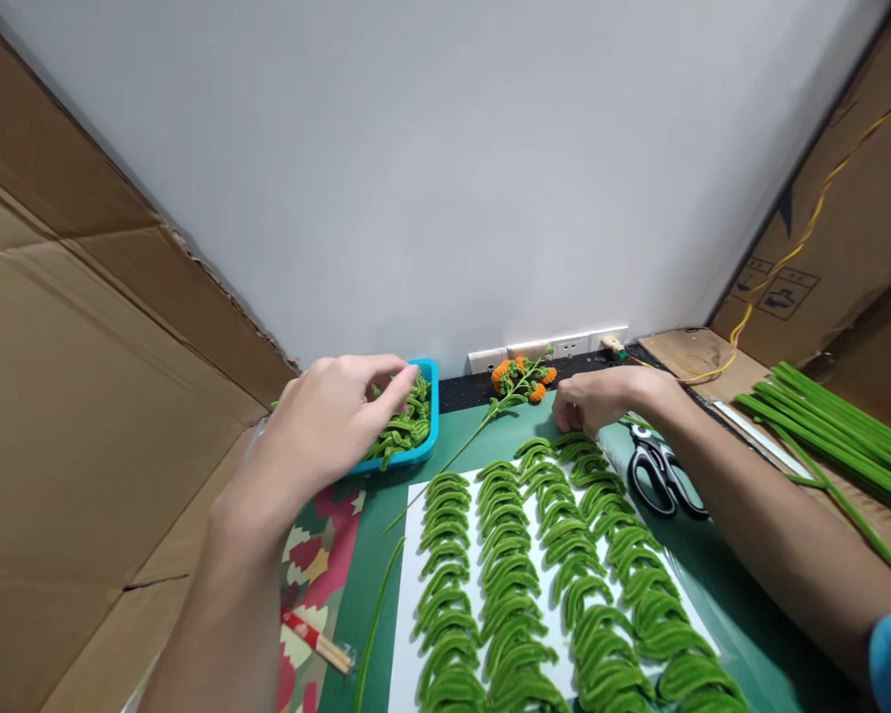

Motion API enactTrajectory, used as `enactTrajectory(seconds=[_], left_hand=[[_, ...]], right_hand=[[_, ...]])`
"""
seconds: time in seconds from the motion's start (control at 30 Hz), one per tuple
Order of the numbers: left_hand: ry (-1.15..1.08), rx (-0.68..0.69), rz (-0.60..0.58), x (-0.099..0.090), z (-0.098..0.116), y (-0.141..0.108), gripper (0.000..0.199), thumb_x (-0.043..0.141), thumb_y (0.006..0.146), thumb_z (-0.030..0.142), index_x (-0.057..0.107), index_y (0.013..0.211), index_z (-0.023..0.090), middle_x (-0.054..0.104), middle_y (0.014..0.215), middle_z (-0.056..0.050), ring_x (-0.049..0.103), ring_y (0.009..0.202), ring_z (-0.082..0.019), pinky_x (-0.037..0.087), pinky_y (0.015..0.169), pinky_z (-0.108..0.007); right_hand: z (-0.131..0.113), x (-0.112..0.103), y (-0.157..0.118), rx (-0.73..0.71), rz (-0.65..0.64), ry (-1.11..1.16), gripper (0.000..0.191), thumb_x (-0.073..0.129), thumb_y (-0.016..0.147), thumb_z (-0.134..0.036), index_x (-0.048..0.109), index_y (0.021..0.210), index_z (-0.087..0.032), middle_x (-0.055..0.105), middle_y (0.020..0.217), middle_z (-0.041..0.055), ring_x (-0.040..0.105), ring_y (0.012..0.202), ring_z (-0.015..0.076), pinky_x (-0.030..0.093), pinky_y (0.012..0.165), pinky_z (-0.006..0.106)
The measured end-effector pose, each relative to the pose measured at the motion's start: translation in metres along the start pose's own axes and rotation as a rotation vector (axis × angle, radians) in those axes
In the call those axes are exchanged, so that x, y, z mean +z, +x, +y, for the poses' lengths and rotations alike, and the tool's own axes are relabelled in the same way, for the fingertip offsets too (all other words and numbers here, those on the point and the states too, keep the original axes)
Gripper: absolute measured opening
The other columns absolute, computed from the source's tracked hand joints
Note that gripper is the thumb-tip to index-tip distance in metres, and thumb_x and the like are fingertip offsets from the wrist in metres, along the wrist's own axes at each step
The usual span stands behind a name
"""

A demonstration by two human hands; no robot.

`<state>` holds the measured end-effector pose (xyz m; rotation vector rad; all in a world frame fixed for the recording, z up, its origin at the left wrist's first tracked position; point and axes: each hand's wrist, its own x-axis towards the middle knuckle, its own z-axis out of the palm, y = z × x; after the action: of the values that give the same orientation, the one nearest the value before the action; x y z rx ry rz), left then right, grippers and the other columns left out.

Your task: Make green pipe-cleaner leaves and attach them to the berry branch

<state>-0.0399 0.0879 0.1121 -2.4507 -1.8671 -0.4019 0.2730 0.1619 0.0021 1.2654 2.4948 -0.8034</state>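
My left hand [334, 416] hovers at the blue plastic basket [434, 416], thumb and forefinger brought together; whether anything sits between them is hidden. Inside the basket lies a heap of short curled green fuzzy pieces [408, 426], like chenille stem. My right hand [590, 398] is at the far end of the rightmost row on a white sheet [407, 594], its fingers curled downward and their tips hidden. Several rows of curved green chenille pieces [509, 555] cover the sheet, overlapping one another.
A fuzzy orange flower sprig [520, 381] lies behind the sheet. Black-and-grey scissors [657, 470] rest under my right forearm. Long green chenille stems [839, 431] are bundled at right. Wrapped chopsticks [316, 639] lie at left. Cardboard [81, 396] and a wall socket strip [564, 347] border the table.
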Motion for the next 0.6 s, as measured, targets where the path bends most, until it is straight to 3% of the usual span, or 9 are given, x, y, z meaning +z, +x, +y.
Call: enactTrajectory(seconds=[0.17, 0.23, 0.3, 0.4, 0.5, 0.6], left_hand=[[0.109, -0.092, -0.035, -0.004, -0.028, 0.008, 0.046, 0.048, 0.100, 0.057, 0.079, 0.119, 0.029, 0.081, 0.098, -0.009, 0.069, 0.085, -0.029, 0.042, 0.069, -0.036], [0.099, -0.102, -0.103, -0.001, -0.047, 0.011, 0.052, 0.050, 0.098, 0.063, 0.078, 0.123, 0.027, 0.081, 0.106, -0.010, 0.071, 0.091, -0.031, 0.047, 0.075, -0.037], [0.014, -0.105, -0.248, 0.006, -0.068, 0.014, 0.059, 0.053, 0.095, 0.066, 0.074, 0.129, 0.022, 0.081, 0.111, -0.011, 0.073, 0.094, -0.030, 0.052, 0.081, -0.037], [-0.021, -0.178, -0.450, 0.018, -0.099, 0.014, 0.076, 0.060, 0.088, 0.072, 0.067, 0.141, 0.017, 0.079, 0.120, -0.014, 0.073, 0.102, -0.032, 0.055, 0.083, -0.037], [-0.034, -0.240, -0.454, 0.025, -0.121, 0.014, 0.086, 0.063, 0.084, 0.074, 0.061, 0.149, 0.016, 0.076, 0.129, -0.016, 0.073, 0.109, -0.033, 0.055, 0.088, -0.037], [-0.054, -0.219, -0.428, 0.024, -0.130, 0.015, 0.077, 0.054, 0.095, 0.067, 0.059, 0.150, 0.014, 0.072, 0.139, -0.017, 0.069, 0.118, -0.032, 0.052, 0.096, -0.037]], right_hand=[[0.002, -0.004, -0.002, 0.033, 0.029, -0.026, 0.046, 0.067, 0.073, -0.004, 0.081, 0.113, -0.020, 0.080, 0.101, 0.0048, 0.071, 0.084, 0.0210, 0.046, 0.065, 0.027], [0.004, -0.006, -0.005, 0.062, 0.058, -0.035, 0.049, 0.066, 0.077, -0.007, 0.078, 0.123, -0.020, 0.080, 0.108, 0.0079, 0.072, 0.088, 0.0229, 0.047, 0.066, 0.028], [0.007, -0.007, -0.006, 0.084, 0.092, -0.035, 0.048, 0.064, 0.081, -0.009, 0.076, 0.127, -0.019, 0.080, 0.113, 0.0103, 0.072, 0.088, 0.0240, 0.048, 0.067, 0.030], [0.011, -0.006, -0.005, 0.089, 0.142, -0.029, 0.040, 0.065, 0.086, -0.013, 0.077, 0.123, -0.021, 0.081, 0.111, 0.0103, 0.073, 0.087, 0.0240, 0.049, 0.069, 0.030], [0.013, -0.006, 0.001, 0.081, 0.197, -0.049, 0.028, 0.066, 0.090, -0.017, 0.078, 0.115, -0.021, 0.081, 0.108, 0.0084, 0.073, 0.088, 0.0228, 0.047, 0.071, 0.029], [0.019, -0.004, 0.008, 0.147, 0.292, -0.095, 0.019, 0.060, 0.095, -0.021, 0.078, 0.096, -0.019, 0.079, 0.095, 0.0088, 0.071, 0.085, 0.0226, 0.044, 0.070, 0.030]])
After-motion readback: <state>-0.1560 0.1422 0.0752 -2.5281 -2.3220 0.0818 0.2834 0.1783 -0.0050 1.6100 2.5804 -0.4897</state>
